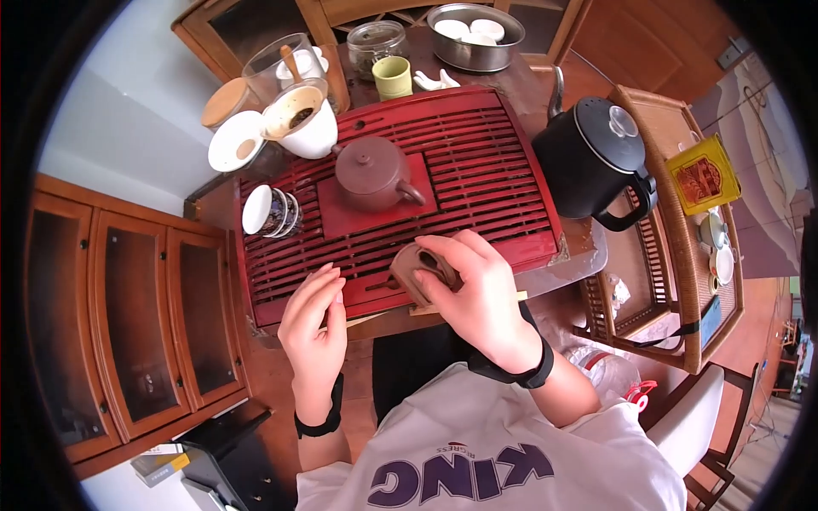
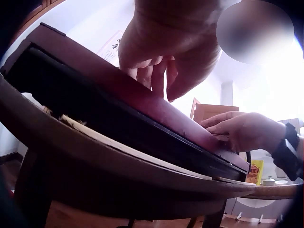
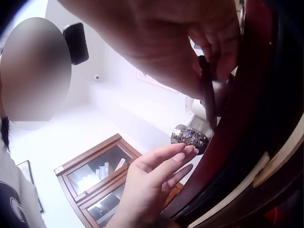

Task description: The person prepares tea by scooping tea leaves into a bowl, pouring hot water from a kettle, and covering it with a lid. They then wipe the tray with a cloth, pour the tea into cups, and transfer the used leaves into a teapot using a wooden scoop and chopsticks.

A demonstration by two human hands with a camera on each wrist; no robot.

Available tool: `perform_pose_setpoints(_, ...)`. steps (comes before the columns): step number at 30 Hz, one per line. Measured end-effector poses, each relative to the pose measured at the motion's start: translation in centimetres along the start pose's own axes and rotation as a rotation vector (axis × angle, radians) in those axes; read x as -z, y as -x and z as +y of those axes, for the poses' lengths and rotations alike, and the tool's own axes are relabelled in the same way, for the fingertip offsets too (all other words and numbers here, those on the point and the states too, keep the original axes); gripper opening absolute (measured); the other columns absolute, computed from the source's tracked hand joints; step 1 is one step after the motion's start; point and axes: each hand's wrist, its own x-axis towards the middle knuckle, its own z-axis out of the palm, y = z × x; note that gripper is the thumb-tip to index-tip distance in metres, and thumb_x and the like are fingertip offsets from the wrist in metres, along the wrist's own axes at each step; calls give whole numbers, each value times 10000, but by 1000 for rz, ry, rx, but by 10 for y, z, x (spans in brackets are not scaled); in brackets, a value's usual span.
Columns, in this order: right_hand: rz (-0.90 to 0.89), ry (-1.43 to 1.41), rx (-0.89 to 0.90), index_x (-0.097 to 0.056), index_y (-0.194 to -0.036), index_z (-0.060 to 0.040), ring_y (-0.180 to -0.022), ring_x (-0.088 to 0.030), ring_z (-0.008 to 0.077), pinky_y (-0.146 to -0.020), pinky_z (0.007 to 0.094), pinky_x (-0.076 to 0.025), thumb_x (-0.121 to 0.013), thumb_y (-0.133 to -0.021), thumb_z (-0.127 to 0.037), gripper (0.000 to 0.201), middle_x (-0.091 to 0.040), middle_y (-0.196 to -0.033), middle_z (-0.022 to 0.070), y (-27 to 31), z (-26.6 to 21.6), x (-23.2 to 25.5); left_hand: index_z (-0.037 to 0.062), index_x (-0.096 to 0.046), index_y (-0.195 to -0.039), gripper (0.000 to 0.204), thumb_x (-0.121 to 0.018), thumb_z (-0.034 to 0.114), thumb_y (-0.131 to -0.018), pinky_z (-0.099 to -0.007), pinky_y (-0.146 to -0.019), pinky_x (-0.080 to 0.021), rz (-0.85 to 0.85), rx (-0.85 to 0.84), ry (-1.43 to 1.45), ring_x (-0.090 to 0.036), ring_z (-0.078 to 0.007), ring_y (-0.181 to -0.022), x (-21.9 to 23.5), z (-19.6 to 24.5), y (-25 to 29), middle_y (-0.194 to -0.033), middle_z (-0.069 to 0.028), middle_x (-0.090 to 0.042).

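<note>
My right hand (image 1: pixel 477 294) pinches a small brown piece (image 1: pixel 411 271) between thumb and fingers, at the front edge of the red slatted tea tray (image 1: pixel 511 230). The piece has a rounded edge, a dark opening and a narrow end toward the left; I cannot tell its exact kind. In the right wrist view the brown piece (image 3: pixel 208 90) looks thin and dark, close to the tray. My left hand (image 1: pixel 313 319) hovers by the tray's front left with relaxed fingers, holding nothing. Behind both hands, a brown clay teapot (image 1: pixel 368 175) sits on a red mat (image 1: pixel 338 220).
Patterned cups (image 1: pixel 277 213) lie nested at the tray's left. A white vessel with a strainer (image 1: pixel 298 119) stands behind them. To the right are a black kettle (image 1: pixel 588 157) and a wicker cart (image 1: pixel 682 328). A metal bowl of cups (image 1: pixel 477 55) is at the back.
</note>
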Motion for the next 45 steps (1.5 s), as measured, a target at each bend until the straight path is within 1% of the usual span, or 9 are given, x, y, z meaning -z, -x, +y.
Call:
perform_pose_setpoints(6, 49, 224, -97, -670, -1123, -28, -741, -634, 309, -668, 393, -524, -724, -742, -55, 385, -608, -836, 139, 0, 11, 36, -13, -722, -960, 218, -658, -117, -780, -421, -971, -521, 0, -88, 27, -687, -294, -1042, -19, 3, 3, -1010, -135, -717)
perform_pose_setpoints(11, 130, 316, -217, -692, -1099, -19, -715, -614, 284, -672, 370, -501, -733, -749, -75, 356, -620, -810, 133, -1, 26, 77, -36, -704, -970, 214, -626, -146, -803, -401, -970, -523, -5, -158, 6, -679, -296, -1071, -24, -1, 3, -1039, -151, -713)
perform_pose_setpoints(13, 171, 398, -153, -699, -1102, -19, -700, -610, 276, -663, 359, -497, -745, -746, -67, 362, -639, -808, 135, 1, 42, 94, -35, -703, -968, 220, -623, -149, -798, -408, -975, -520, 9, -147, 26, -677, -298, -1073, -26, -3, 4, -1042, -149, -712)
perform_pose_setpoints(15, 212, 308, -269, -702, -1102, -20, -703, -611, 277, -669, 360, -495, -755, -739, -68, 370, -653, -833, 138, 3, 48, 105, -26, -704, -966, 224, -622, -147, -796, -422, -986, -511, 3, -152, -12, -675, -303, -1075, -27, -5, 5, -1047, -144, -711)
perform_pose_setpoints(23, 98, 243, -284, -698, -1114, -26, -698, -626, 276, -661, 369, -508, -761, -731, -83, 392, -644, -804, 138, 4, 35, 73, 17, -721, -887, 224, -637, -103, -717, -460, -953, -519, 14, -201, -119, -683, -314, -1049, -34, -2, 1, -1015, -120, -719)
perform_pose_setpoints(30, -1, 194, -125, -671, -1115, -39, -788, -657, 340, -712, 408, -547, -752, -759, -128, 376, -646, -866, 145, -3, 14, 30, 5, -713, -882, 230, -605, -133, -733, -433, -943, -519, -6, -197, -115, -668, -326, -1081, -32, -1, 1, -1066, -131, -705)
perform_pose_setpoints(33, 5, 167, -123, -681, -1144, -24, -654, -580, 267, -629, 353, -481, -775, -755, -91, 405, -604, -764, 119, -4, 15, 33, -7, -710, -903, 250, -573, -156, -757, -415, -953, -507, -25, -185, -129, -655, -325, -1111, -33, 0, 2, -1103, -139, -695)
perform_pose_setpoints(36, -48, 238, -174, -674, -1122, -30, -774, -652, 326, -697, 397, -534, -754, -760, -121, 382, -648, -851, 142, -2, 18, 45, -2, -718, -895, 266, -562, -153, -742, -411, -952, -506, -18, -183, -151, -654, -324, -1111, -34, 1, 1, -1109, -140, -695)
perform_pose_setpoints(45, 96, 276, -303, -694, -1115, -14, -739, -636, 291, -697, 374, -517, -760, -748, -96, 382, -650, -837, 151, 5, 32, 88, 18, -729, -910, 297, -555, -124, -716, -417, -961, -496, 0, -212, -224, -649, -325, -1112, -35, 4, 0, -1124, -125, -694)
